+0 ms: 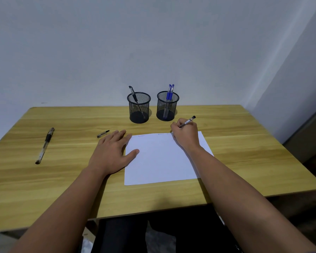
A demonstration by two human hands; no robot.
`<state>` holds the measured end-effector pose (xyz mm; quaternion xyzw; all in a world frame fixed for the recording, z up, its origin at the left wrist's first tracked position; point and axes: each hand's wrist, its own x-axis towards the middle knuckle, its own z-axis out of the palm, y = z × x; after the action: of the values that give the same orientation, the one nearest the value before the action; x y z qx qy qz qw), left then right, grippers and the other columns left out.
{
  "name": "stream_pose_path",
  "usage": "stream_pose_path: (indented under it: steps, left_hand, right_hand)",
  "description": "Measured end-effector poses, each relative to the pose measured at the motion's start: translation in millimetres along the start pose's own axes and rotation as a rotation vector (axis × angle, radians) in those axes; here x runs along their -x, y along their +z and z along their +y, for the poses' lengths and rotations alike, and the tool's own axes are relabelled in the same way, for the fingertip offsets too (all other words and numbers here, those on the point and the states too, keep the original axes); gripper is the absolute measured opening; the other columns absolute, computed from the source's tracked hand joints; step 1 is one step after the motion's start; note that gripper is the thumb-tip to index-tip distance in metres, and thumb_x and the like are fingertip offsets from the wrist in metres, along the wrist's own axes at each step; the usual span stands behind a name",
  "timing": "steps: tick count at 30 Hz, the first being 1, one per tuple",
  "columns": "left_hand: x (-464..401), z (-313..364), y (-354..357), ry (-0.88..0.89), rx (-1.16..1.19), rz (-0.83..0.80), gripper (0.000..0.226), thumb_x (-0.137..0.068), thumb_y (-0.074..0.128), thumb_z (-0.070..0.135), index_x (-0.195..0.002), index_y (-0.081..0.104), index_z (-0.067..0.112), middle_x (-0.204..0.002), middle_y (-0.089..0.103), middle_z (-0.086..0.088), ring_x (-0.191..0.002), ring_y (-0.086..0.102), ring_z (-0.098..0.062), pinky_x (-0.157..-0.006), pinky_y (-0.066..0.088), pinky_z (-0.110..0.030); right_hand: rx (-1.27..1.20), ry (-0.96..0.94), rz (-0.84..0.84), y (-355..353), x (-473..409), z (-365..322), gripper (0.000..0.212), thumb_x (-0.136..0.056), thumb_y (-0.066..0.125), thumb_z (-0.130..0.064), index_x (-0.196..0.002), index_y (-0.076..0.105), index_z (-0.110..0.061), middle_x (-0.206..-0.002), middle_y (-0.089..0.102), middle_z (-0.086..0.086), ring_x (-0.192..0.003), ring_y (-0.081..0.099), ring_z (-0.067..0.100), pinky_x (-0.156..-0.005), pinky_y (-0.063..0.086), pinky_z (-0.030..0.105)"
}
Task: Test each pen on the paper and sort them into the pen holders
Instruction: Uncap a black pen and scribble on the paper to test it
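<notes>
Paper [161,159] lies near on the desk [62,179], steadied by the flat left hand [113,152] while the right hand [185,133] grasps a pen [188,121], testing it. Three pens sit sorted in the far holders [139,108]; one pen [45,145] waits at left, seemingly untested.

Left hand [113,152] flat, fingers spread; right hand [185,134] curled in writing grip.

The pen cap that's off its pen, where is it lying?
In the head view, the pen cap lies on the wooden table, just beyond the left hand, between it and the left mesh holder.
</notes>
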<state>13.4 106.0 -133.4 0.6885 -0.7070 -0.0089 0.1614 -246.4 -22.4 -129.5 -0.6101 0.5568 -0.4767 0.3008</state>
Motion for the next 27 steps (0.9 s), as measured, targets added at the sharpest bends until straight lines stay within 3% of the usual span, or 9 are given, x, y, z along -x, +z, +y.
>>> stream_pose_path:
  steps: [4,8,14,19,27]
  left_hand:
    - [0.3,-0.4,0.2,0.001,-0.003,-0.001,0.083,-0.083,0.028,0.081,-0.152,0.041,0.037,-0.163,0.034,0.007,-0.153,0.023,-0.018,-0.121,0.02,-0.043]
    - [0.4,-1.0,0.7,0.004,-0.01,0.001,0.083,-0.083,0.028,0.082,-0.152,0.042,0.036,-0.162,0.035,0.007,-0.153,0.023,-0.018,-0.12,0.021,-0.043]
    - [-0.4,-0.7,0.9,0.003,-0.003,0.002,0.082,-0.083,0.029,0.081,-0.151,0.042,0.036,-0.162,0.035,0.007,-0.153,0.023,-0.018,-0.121,0.021,-0.044]
    - [-0.2,-0.5,0.5,0.006,-0.004,0.003,0.082,-0.084,0.03,0.08,-0.151,0.042,0.036,-0.162,0.035,0.006,-0.153,0.023,-0.018,-0.121,0.02,-0.044]
    - [0.4,0.0,0.1,0.006,0.002,0.005,0.082,-0.083,0.029,0.081,-0.151,0.042,0.036,-0.163,0.034,0.006,-0.153,0.023,-0.018,-0.121,0.021,-0.044]
  right_hand:
    - [-0.002,0.003,-0.002,-0.2,-0.2,1.8,0.036,-0.087,0.064,-0.017,-0.061,0.045,-0.001,-0.054,0.046,0.01,-0.053,0.042,0.022,-0.054,0.036,0.029]
    - [0.017,-0.002,-0.014,-1.2,0.1,0.5,0.035,-0.088,0.065,-0.012,-0.062,0.046,0.001,-0.056,0.046,0.016,-0.053,0.042,0.021,-0.054,0.036,0.028]
    - [0.006,0.026,-0.009,-0.1,-0.7,0.7,0.034,-0.087,0.062,-0.01,-0.061,0.043,0.001,-0.055,0.044,0.009,-0.054,0.042,0.024,-0.055,0.037,0.029]
    - [0.005,0.028,0.003,-0.3,-0.1,-1.2,0.04,-0.088,0.062,-0.011,-0.056,0.038,-0.013,-0.052,0.04,0.004,-0.054,0.041,0.025,-0.055,0.036,0.03]
    - [-0.004,0.046,-0.023,-0.7,2.7,-5.8,0.049,-0.092,0.061,-0.008,-0.056,0.032,-0.022,-0.049,0.03,-0.01,-0.056,0.034,0.023,-0.051,0.029,0.027]
